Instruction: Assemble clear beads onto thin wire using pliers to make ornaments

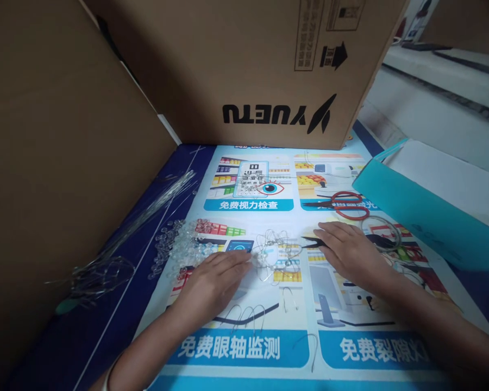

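Cardboard walls close in the workspace: one large brown box (244,65) with black lettering stands at the back, and another cardboard sheet (61,163) rises along the left side. Between them lies a printed poster (269,336) with bright shop pictures and blue caption bars, spread flat as the work surface. At its centre sits a small wire-and-bead piece (275,255), a loose tangle of thin silver wire loops with a few clear beads. The left hand (214,282) lies palm down on the poster, fingers extended and close together, their tips touching the left edge of the wire-and-bead piece. The right hand (348,250) also lies palm down, just right of the piece, fingers fairly straight and resting over a small black snipper (313,243) whose pointed tip sticks out toward the piece; whether the fingers grip it or only cover it cannot be told. A heap of clear beads (181,247) lies left of the left hand. A bundle of long thin wires (146,217) lies further left. Red-handled scissors (342,205) lie beyond the right hand, near a teal paper bag (424,217) lying at the right. A few bent wire offcuts (248,315) rest on the poster between the forearms.
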A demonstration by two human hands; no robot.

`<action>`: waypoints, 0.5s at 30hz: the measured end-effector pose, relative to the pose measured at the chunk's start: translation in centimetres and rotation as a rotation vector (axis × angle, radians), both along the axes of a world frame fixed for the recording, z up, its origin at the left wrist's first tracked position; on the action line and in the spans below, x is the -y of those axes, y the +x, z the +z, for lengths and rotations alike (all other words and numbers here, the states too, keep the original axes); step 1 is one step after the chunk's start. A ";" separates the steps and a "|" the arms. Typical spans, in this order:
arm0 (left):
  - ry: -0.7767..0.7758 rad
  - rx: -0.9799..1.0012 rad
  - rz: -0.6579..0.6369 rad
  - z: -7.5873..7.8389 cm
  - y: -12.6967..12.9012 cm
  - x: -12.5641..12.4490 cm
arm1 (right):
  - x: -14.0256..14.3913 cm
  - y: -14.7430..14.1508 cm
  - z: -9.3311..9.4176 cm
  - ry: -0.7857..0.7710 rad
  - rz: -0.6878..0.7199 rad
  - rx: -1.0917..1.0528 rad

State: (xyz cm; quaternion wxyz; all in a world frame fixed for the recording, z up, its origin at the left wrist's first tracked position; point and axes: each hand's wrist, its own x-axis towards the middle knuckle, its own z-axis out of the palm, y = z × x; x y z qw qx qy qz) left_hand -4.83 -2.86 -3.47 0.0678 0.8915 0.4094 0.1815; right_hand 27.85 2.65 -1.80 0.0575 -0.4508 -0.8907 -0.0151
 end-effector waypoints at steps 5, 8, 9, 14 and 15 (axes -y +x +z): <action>-0.040 0.193 0.133 0.7 0.2 -0.6 | 0.3 -2.4 1.6 -0.142 0.091 -0.231; -0.124 0.174 0.154 1.7 1.3 -1.1 | 0.3 -4.3 1.8 -0.222 0.162 -0.258; -0.156 0.156 0.150 1.9 1.7 -1.3 | 0.3 -4.8 1.8 -0.242 0.179 -0.259; -0.263 0.097 0.155 1.1 3.1 -1.8 | 0.0 -6.3 1.0 -0.307 0.235 -0.202; -0.269 0.084 0.161 0.8 3.1 -1.8 | 0.0 -6.3 0.8 -0.313 0.237 -0.189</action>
